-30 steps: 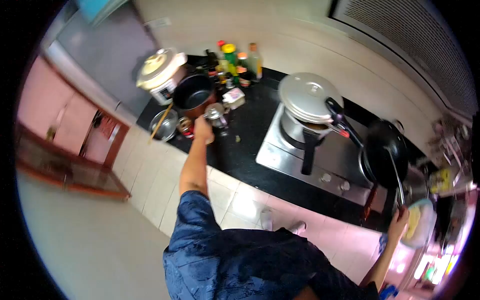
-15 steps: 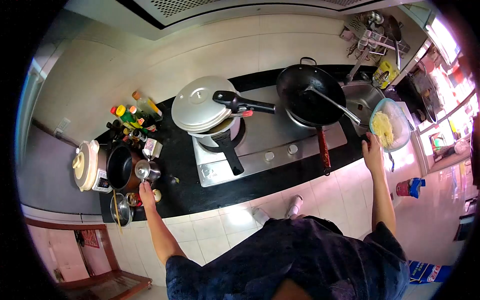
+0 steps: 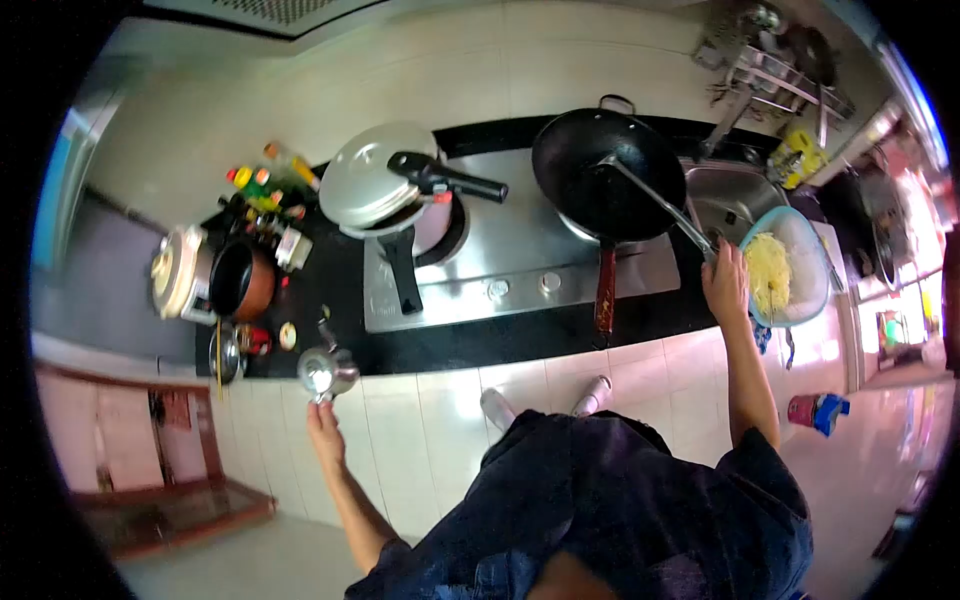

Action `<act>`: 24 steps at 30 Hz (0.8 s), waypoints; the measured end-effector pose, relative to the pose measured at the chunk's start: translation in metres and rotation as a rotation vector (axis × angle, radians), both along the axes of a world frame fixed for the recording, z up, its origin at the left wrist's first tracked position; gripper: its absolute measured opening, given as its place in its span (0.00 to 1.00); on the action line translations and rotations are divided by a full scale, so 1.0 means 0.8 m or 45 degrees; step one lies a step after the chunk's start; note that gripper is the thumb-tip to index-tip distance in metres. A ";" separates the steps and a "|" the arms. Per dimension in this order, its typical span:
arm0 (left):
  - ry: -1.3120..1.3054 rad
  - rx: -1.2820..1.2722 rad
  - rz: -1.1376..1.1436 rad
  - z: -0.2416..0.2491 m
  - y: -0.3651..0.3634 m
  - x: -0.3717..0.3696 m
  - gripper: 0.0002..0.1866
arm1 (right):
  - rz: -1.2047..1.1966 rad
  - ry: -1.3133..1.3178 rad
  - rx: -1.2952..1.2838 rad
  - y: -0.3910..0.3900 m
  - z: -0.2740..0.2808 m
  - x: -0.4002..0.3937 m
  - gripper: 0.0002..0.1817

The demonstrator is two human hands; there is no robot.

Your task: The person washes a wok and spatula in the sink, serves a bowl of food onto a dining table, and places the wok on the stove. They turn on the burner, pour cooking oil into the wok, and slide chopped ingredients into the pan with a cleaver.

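- one left hand grips one small metal pot at the front edge of the black countertop
- one right hand is closed round one long-handled metal utensil, its head in one black wok
- one pressure cooker on one steel cooktop with two knobs
- tiled floor, pale wall

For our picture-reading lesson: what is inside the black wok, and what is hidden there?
A metal utensil reaches into the wok, its handle crossing the rim to the right hand. Its tip is unclear; the surface directly beneath it is covered.
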State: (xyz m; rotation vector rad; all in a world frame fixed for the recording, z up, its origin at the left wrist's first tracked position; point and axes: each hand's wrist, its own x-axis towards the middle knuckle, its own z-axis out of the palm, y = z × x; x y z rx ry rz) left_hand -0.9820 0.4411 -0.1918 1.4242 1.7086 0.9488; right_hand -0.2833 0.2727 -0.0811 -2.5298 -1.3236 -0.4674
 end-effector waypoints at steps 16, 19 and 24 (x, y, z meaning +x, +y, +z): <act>-0.080 -0.187 -0.253 -0.056 -0.133 0.291 0.13 | 0.301 -0.125 -0.193 0.094 0.037 0.149 0.19; -0.058 -0.145 -0.308 -0.047 -0.122 0.305 0.12 | 0.292 0.022 -0.251 0.103 0.124 0.145 0.16; -0.114 -0.192 -0.327 -0.069 -0.101 0.299 0.11 | 0.188 0.042 -0.580 0.148 0.170 0.181 0.21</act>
